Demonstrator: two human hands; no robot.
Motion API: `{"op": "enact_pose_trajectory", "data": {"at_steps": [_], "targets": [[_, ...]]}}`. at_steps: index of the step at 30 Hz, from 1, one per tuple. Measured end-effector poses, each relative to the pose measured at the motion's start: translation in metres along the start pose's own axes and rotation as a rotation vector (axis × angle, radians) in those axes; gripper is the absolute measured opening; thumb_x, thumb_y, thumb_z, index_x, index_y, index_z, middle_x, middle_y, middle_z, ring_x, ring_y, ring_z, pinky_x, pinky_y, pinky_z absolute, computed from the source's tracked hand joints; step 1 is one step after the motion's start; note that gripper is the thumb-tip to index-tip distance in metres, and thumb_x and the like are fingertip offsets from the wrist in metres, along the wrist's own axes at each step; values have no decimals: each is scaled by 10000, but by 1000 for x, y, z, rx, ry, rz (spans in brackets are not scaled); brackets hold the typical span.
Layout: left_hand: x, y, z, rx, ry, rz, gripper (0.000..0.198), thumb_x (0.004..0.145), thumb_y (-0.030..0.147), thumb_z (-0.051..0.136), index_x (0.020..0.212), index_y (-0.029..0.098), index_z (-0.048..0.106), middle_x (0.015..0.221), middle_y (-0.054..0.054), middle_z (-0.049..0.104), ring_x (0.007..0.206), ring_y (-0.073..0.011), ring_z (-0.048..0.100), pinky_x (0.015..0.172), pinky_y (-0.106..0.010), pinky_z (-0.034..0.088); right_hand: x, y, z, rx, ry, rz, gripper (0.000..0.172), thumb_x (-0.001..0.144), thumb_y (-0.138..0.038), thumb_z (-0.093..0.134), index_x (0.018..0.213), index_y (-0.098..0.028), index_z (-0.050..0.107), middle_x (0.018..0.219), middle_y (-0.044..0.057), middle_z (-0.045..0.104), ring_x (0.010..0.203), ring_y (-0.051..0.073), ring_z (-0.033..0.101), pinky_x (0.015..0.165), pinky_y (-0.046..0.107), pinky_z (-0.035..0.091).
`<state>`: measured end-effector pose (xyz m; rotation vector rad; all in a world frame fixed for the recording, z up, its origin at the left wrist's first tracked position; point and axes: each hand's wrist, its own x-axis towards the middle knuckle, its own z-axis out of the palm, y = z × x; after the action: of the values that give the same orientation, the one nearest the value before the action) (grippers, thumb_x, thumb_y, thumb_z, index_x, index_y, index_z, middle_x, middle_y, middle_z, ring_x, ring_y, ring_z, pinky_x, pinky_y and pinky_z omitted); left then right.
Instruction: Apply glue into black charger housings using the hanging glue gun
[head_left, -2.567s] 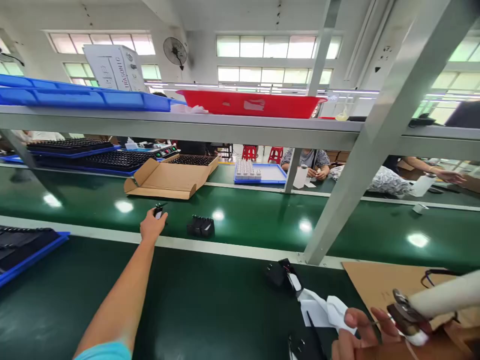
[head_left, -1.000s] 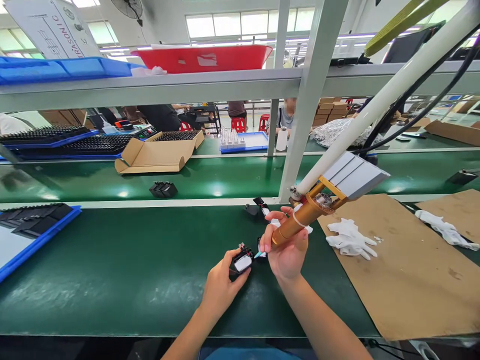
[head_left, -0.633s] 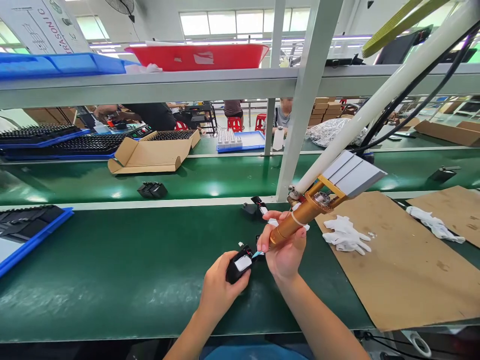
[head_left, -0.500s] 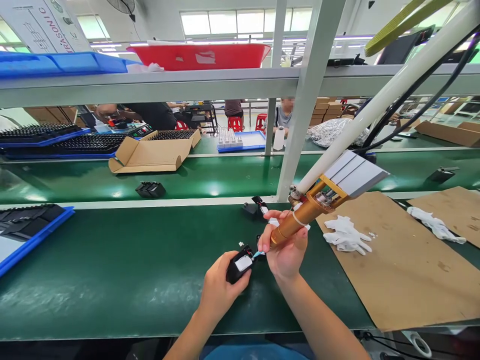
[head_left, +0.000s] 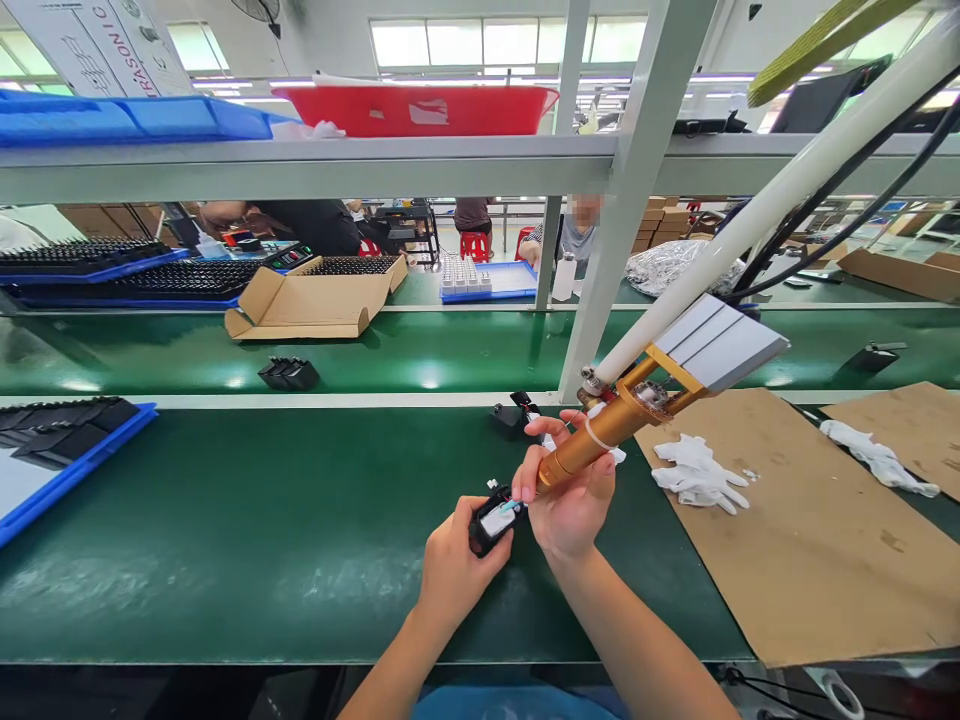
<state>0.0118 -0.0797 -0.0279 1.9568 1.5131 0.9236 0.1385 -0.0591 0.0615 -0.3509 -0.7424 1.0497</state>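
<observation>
My left hand (head_left: 450, 570) grips a small black part with a white face (head_left: 493, 520) just above the green bench. My right hand (head_left: 571, 505) is closed around a brass-coloured dispensing tool (head_left: 592, 443) that hangs from a white tube (head_left: 757, 220). The tool's thin blue tip touches the part's white face. Another black part with red wires (head_left: 516, 415) lies on the bench just beyond my hands.
Brown cardboard sheet (head_left: 810, 520) with white gloves (head_left: 697, 475) lies to the right. A blue tray of black parts (head_left: 52, 450) sits at left. A black piece (head_left: 289, 374) rides the green conveyor (head_left: 420, 355). A slanted frame post (head_left: 622, 210) rises ahead. People work across the line.
My left hand came back from the conveyor and took hold of the small black part. My right hand brought the dispensing tool's tip onto it. The black piece on the conveyor drifted left.
</observation>
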Motion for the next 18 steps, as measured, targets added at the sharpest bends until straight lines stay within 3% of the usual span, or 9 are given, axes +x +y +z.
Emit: {"op": "enact_pose_trajectory", "data": {"at_steps": [6, 13, 18], "targets": [[3, 7, 2, -111, 55, 98, 291, 761, 273, 640, 1021, 223, 520, 877, -17, 694, 697, -154, 652, 618, -251, 527, -2, 3, 6, 3, -13, -4, 377, 880, -588, 374, 1080, -291, 494, 945, 8, 605, 392, 59, 496, 360, 228, 448], [4, 8, 6, -137, 121, 196, 316, 762, 270, 641, 1057, 221, 537, 924, -42, 704, 783, -186, 673, 690, -296, 539, -3, 1, 7, 20, -20, 4, 353, 859, -609, 406, 906, -275, 511, 935, -13, 598, 380, 52, 490, 349, 222, 430], [5, 4, 4, -72, 83, 180, 309, 787, 298, 637, 1069, 220, 538, 920, -45, 692, 806, -198, 668, 717, -310, 527, -1, 1, 6, -7, 16, 6, 408, 850, -639, 362, 1046, -308, 498, 951, 4, 596, 381, 65, 481, 338, 235, 415]]}}
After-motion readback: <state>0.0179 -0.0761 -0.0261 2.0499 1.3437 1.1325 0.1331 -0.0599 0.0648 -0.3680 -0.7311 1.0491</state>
